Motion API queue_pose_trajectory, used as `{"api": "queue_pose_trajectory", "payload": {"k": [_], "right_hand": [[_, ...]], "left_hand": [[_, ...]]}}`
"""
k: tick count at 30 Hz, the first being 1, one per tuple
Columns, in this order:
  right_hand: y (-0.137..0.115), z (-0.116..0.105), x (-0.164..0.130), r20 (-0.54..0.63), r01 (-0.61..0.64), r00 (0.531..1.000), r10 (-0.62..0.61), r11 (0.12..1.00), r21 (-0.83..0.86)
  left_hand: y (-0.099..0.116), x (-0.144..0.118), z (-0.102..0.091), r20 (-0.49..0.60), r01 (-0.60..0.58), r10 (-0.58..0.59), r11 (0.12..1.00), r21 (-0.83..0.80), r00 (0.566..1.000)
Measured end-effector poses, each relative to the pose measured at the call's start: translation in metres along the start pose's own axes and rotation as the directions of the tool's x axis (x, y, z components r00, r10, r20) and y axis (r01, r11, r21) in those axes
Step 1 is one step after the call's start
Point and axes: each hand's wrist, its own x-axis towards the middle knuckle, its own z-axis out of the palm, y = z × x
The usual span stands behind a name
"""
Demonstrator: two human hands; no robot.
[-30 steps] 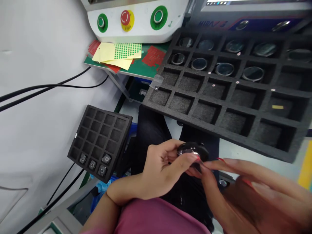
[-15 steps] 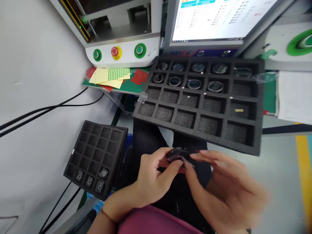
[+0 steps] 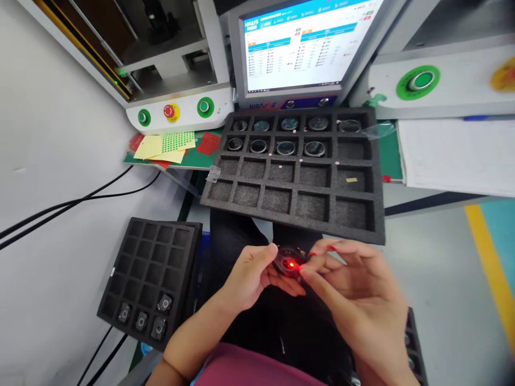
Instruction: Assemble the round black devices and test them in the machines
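Observation:
A round black smartwatch body [image 3: 286, 260] is held over my lap with its sensor side facing up and a red light glowing on it. My left hand [image 3: 255, 273] grips it from the left, thumb on the rim and fingers underneath. At its right edge, the thumb and fingertips of my right hand [image 3: 348, 284] pinch close together and touch the rim. Whether a thin film lies between those fingertips I cannot make out. Just beyond my hands is a large black foam tray [image 3: 292, 212], with round watch bodies [image 3: 286, 148] in its two far rows.
A smaller foam tray [image 3: 137, 257] at lower left holds several small wrapped parts [image 3: 141, 320]. Behind stand a monitor [image 3: 298, 51] and a machine panel with an emergency stop [image 3: 169, 111]. Sticker sheets [image 3: 164, 147] lie on the green bench; papers [image 3: 454, 155] lie at right.
The watch body has tilted so its back shows, and a red light now glows there. My right hand's fingers have drawn in to its edge. The view has shifted right.

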Motion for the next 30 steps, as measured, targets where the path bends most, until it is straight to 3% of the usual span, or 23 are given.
{"api": "queue_pose_trajectory", "payload": {"k": [7,10,13,16,19,22,26,30], "right_hand": [[0.001,-0.018,-0.002,0.08,-0.039,0.996,0.032,0.995,0.09],[-0.001,-0.038,0.013,-0.046,0.025,0.999,-0.024,0.999,0.031],[0.001,-0.077,0.057,-0.342,0.072,0.932,-0.119,0.987,-0.147],[0.007,-0.122,0.115,-0.405,0.007,0.909,-0.101,0.974,-0.228],[0.018,-0.148,0.162,-0.408,-0.059,0.911,-0.064,0.958,-0.282],[0.034,-0.15,0.186,-0.42,-0.069,0.904,-0.082,0.94,-0.333],[0.051,-0.138,0.194,-0.435,-0.07,0.892,-0.123,0.913,-0.402],[0.047,-0.136,0.194,-0.423,-0.062,0.891,-0.164,0.879,-0.472]], "left_hand": [[0.0,0.014,0.009,-0.103,0.092,-0.093,0.996,-0.013,0.99],[0.004,0.019,0.008,-0.21,0.037,-0.039,0.999,-0.011,0.977],[0.008,0.019,0.007,-0.248,0.006,-0.004,1.0,0.007,0.969],[0.012,0.018,0.005,-0.256,-0.006,0.012,1.0,0.022,0.967],[0.015,0.017,0.003,-0.277,-0.015,0.024,0.999,0.036,0.961],[0.019,0.017,0.001,-0.301,-0.04,0.054,0.998,0.051,0.952],[0.023,0.017,-0.001,-0.316,-0.042,0.061,0.997,0.068,0.947],[0.024,0.015,-0.005,-0.305,-0.041,0.063,0.996,0.076,0.95]]}}
